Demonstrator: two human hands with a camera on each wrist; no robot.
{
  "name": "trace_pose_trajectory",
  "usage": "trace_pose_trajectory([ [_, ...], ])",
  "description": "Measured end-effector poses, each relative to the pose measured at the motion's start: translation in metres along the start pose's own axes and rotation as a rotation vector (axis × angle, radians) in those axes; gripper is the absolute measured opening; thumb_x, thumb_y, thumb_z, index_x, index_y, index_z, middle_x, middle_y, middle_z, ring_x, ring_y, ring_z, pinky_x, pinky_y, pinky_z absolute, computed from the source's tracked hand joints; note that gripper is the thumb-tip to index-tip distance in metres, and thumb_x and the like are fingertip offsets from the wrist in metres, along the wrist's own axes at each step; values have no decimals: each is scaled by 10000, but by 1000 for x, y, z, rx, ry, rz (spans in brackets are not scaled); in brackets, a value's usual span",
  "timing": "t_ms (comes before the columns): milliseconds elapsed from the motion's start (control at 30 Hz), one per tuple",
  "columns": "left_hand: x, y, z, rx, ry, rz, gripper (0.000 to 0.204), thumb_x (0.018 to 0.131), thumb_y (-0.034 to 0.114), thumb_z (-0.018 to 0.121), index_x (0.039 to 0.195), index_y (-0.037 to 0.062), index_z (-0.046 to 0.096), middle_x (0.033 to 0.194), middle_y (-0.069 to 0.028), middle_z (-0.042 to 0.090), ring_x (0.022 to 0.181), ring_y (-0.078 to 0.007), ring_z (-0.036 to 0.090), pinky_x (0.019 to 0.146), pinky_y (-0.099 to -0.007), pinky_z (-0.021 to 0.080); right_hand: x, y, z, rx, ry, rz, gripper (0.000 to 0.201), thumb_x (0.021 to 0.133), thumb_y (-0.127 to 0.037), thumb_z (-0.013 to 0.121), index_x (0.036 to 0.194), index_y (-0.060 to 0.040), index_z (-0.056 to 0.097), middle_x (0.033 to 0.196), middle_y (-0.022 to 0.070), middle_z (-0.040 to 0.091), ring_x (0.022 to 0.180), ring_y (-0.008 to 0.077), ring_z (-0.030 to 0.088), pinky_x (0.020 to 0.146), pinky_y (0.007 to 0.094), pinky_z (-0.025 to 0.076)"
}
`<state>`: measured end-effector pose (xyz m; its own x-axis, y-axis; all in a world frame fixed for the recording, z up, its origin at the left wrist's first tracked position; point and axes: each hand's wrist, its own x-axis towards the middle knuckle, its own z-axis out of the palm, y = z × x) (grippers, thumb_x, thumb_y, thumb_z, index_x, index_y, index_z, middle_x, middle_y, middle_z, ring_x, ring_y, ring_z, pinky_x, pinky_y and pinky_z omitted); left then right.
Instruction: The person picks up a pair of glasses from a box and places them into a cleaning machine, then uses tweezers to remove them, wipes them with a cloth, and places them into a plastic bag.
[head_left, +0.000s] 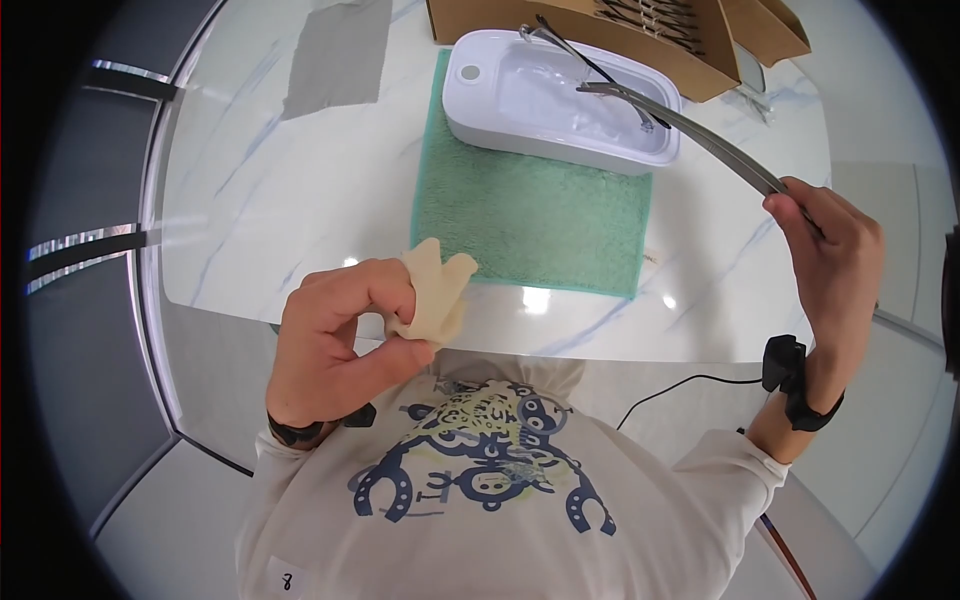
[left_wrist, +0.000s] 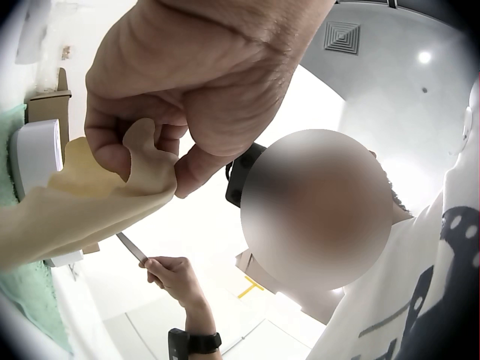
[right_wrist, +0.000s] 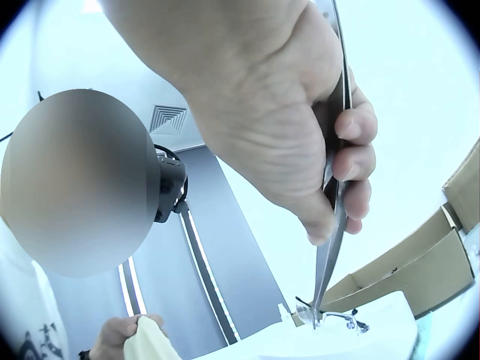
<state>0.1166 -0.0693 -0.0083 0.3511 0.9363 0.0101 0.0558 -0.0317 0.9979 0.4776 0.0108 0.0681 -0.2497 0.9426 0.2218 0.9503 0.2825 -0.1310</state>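
Toward the far edge of the table (head_left: pixel 230 195), eyeglasses (head_left: pixel 592 64) slant across a white tub (head_left: pixel 560 149) on a green towel (head_left: pixel 540 225), partly crossed by long tweezers (head_left: pixel 720 147) that our right hand (head_left: pixel 838 240) pinches. By the near edge, our left hand (head_left: pixel 340 335), fingers curled, pinches a cream cloth (head_left: pixel 436 292). Behind the tub stands a cardboard box (head_left: pixel 695 75), a grey sheet (head_left: pixel 340 55) well to its left.

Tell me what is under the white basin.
The white basin sits on a green mat, which shows along its near and left sides. Whatever lies directly beneath the base is hidden.
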Motion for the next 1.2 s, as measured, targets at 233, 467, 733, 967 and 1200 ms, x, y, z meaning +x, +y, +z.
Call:
trace_pose_trajectory([
  [233,-3,0,0,-7,23,-2,196,736,-70,734,858,20,610,826,-41,652,716,-129,557,678,-268,427,-16,-8,-4,-8,66,-11,226,842,-186,799,939,7,736,622,71,561,491,160,438,471,297,352],
  [467,-4,-1,1,-1,30,33,199,736,-69,736,865,19,615,827,-38,650,717,-129,556,679,-268,427,-22,-6,-1,31,115,-34,219,829,-183,807,936,-5,738,615,59,536,496,149,412,468,298,325],
  [733,-5,-2,-1,-22,49,4,196,731,-69,735,861,17,616,831,-38,655,729,-129,565,683,-268,429,-41,-2,3,33,208,2,226,793,-154,834,941,-12,740,625,57,555,499,149,411,468,291,322],
  [967,-1,-1,1,-2,31,27,192,732,-74,730,857,15,614,826,-40,650,738,-135,569,700,-268,435,-47,9,17,48,161,25,214,803,-143,830,945,-11,741,626,41,564,502,119,441,469,268,341],
  [1200,-2,-1,1,-7,31,-19,196,731,-76,733,852,14,608,824,-38,648,731,-128,559,694,-265,431,-48,6,15,0,83,26,214,816,-182,822,937,-23,746,626,27,567,506,106,437,469,269,334],
])
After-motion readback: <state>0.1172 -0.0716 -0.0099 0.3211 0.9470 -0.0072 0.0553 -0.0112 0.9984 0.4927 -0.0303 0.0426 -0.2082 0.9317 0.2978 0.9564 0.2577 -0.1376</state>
